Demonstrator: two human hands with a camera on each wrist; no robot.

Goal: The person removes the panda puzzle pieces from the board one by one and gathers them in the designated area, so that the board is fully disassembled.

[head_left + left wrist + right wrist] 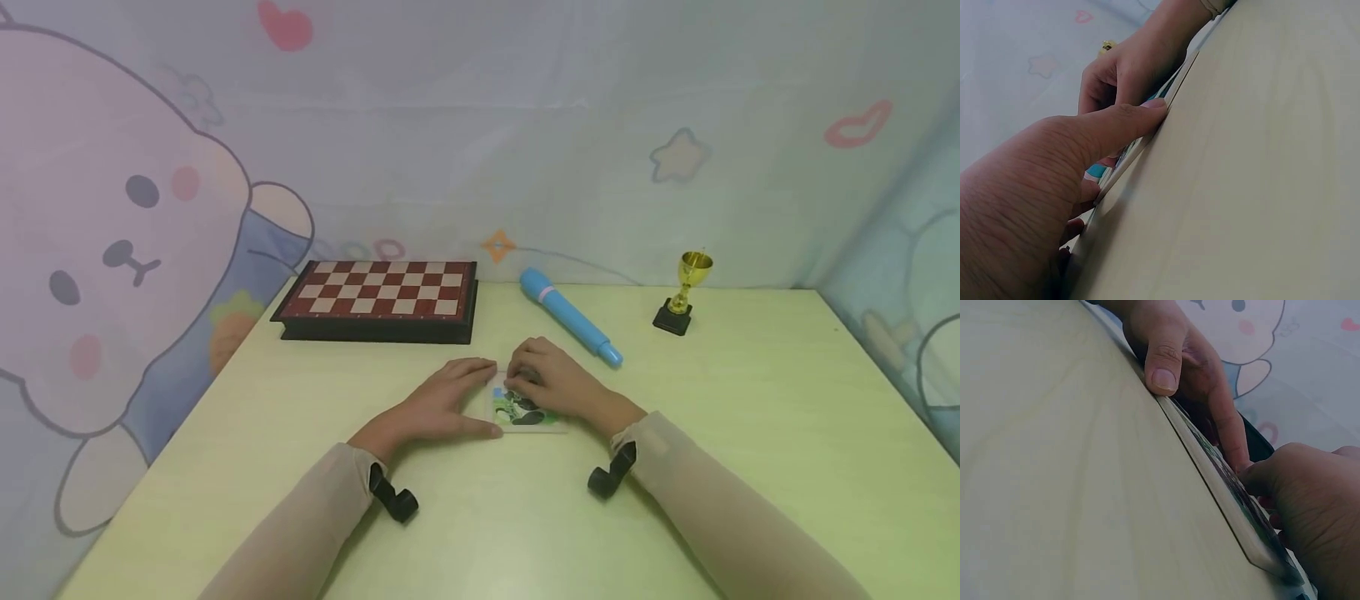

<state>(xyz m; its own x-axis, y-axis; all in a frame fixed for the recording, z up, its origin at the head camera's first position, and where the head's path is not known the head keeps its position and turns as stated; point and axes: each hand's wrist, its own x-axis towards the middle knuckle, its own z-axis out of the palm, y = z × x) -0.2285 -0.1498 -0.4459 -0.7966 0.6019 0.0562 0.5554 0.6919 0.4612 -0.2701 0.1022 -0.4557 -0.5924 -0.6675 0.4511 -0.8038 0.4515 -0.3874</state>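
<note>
A flat picture tile [525, 412] is shown lying on the pale green table [750, 467], near its middle, with both hands set on it. The left hand [442, 400] is laid at the tile's left edge, its fingers nearly straight along the far side and its thumb [1124, 122] pressed against the near edge; nothing is clasped by it. The right hand [551, 379] is rested over the tile's far right part, its fingers curled down onto the printed face, and a fingertip [1254, 474] is seen touching the top surface. In the right wrist view the tile [1235, 500] is shown as a thin slab lying flat on the table. Whether the tile is one piece or several cannot be told. Behind the hands, a closed chessboard [378, 296] is placed at the far left of the table, a blue cylinder [570, 315] lies slantwise just beyond the right hand, and a small gold trophy [686, 287] stands upright at the far right. A cartoon-printed curtain [112, 233] is hung around the table.
</note>
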